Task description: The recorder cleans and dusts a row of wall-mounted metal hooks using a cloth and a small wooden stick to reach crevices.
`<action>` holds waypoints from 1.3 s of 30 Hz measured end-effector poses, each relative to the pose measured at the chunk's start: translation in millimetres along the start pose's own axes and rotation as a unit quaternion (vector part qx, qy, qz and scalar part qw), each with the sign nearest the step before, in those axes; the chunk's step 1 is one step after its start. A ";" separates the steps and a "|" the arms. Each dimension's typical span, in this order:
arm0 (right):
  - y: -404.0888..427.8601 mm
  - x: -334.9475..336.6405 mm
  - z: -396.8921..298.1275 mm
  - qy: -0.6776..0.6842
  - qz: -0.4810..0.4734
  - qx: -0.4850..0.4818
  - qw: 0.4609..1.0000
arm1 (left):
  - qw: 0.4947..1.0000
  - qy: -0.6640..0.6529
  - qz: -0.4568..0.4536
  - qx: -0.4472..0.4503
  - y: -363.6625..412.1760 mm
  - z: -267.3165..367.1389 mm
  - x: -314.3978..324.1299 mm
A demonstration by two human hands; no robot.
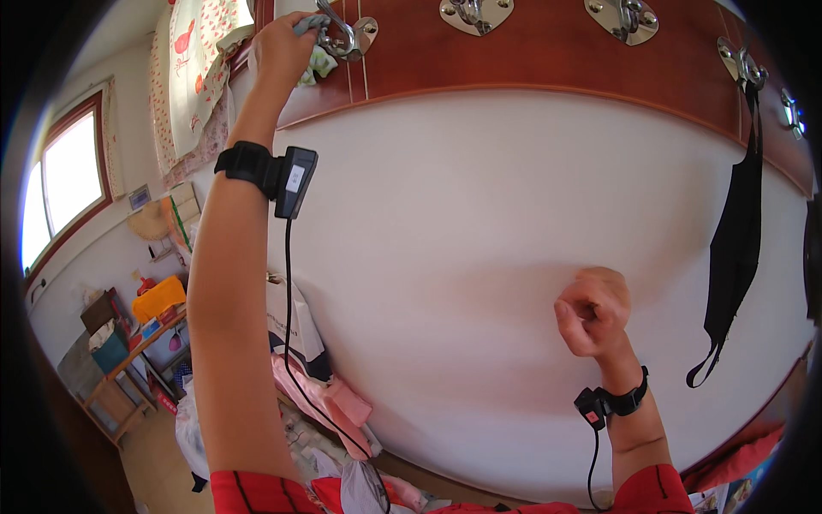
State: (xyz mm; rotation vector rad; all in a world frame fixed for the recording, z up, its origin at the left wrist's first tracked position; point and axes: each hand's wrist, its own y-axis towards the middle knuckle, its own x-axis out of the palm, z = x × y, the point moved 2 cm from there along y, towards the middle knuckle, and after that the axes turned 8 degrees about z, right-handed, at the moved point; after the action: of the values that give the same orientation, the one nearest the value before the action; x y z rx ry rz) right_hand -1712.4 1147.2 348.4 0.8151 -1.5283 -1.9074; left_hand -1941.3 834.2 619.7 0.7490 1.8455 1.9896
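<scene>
My left hand is raised at the upper left, its fingers closed on a crumpled grey-blue cloth against a chrome coat hook. Just below that hook, a green-and-white patterned cloth shows beside my wrist. The hooks sit on a reddish-brown wooden rail along the white wall. Lower right, my right hand is curled into a loose fist in front of the wall, with nothing visible in it. Each wrist wears a black strap with a small cabled device.
More chrome hooks line the rail. A black strap-like cloth item hangs at the right. Below left are a white bag and pink fabric. A cluttered wooden table stands beyond, near a window and curtain.
</scene>
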 end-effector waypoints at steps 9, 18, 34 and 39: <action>-3.8 0.4 5.3 -0.030 -0.009 -0.002 1.000 | 0.975 0.220 -0.015 -0.032 -2.7 33.2 4.3; 0.6 -5.7 4.0 -0.008 -0.003 0.011 1.000 | 0.992 0.051 0.059 0.097 -40.2 19.8 -0.8; 5.5 17.0 -1.3 -0.006 -0.029 -0.011 1.000 | 0.977 -0.069 0.141 0.144 -3.3 -3.7 1.1; 3.7 9.4 -1.3 -0.014 -0.011 -0.005 1.000 | 0.987 -0.072 0.068 0.124 -66.1 -4.6 -10.1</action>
State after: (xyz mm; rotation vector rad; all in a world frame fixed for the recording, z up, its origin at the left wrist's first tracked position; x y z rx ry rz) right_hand -1717.4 1138.6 350.7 0.8063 -1.5318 -1.9486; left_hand -1943.3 832.0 552.7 1.0868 2.0233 1.7468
